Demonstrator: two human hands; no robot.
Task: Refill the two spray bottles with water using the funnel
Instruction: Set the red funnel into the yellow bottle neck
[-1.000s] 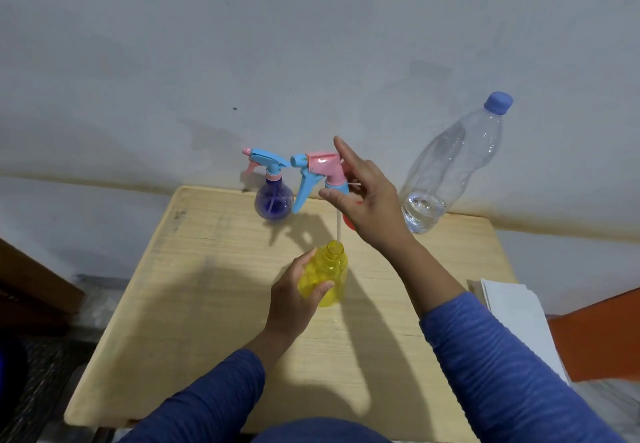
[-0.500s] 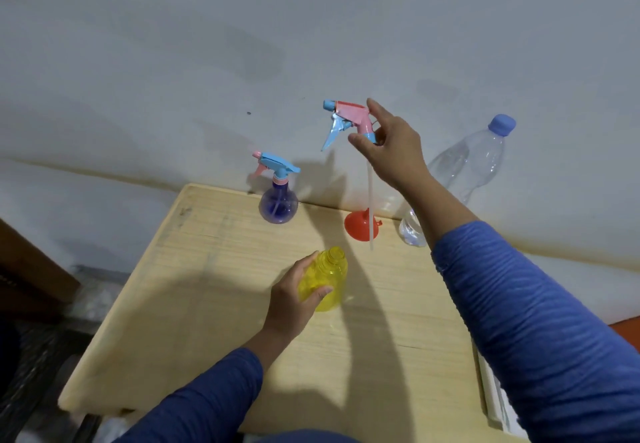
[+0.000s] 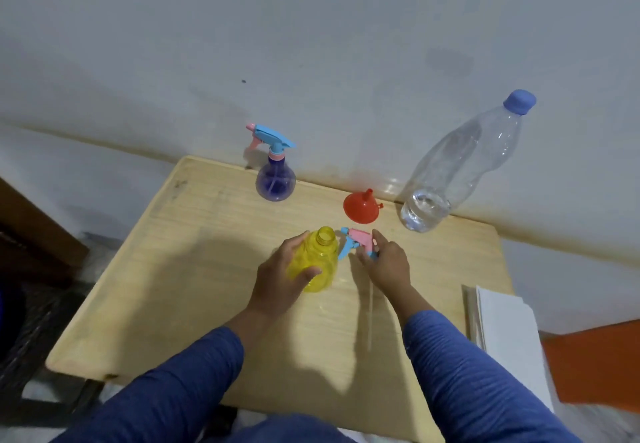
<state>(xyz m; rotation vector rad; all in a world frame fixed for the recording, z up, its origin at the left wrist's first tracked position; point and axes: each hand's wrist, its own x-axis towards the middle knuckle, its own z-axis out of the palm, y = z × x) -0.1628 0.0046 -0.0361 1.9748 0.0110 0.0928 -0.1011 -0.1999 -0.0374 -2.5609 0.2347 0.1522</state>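
My left hand point(image 3: 280, 281) grips the yellow spray bottle point(image 3: 317, 262), which stands upright mid-table with its neck uncapped. My right hand point(image 3: 386, 264) holds the pink-and-blue spray head point(image 3: 356, 241) low on the table just right of that bottle; its clear dip tube point(image 3: 370, 318) trails toward me along the wood. A purple spray bottle point(image 3: 276, 181) with its blue trigger head on stands at the back. The red funnel point(image 3: 361, 207) lies mouth-down near the wall. A clear water bottle point(image 3: 460, 165) with a blue cap holds a little water at the back right.
The small wooden table point(image 3: 173, 286) stands against a white wall. A white stack of paper point(image 3: 505, 331) lies off the right edge, with an orange surface point(image 3: 595, 363) beyond it. Dark furniture sits at the far left.
My right hand has brought the spray head down from high above the table and now has it low beside the yellow bottle. My left hand stays on the yellow bottle.
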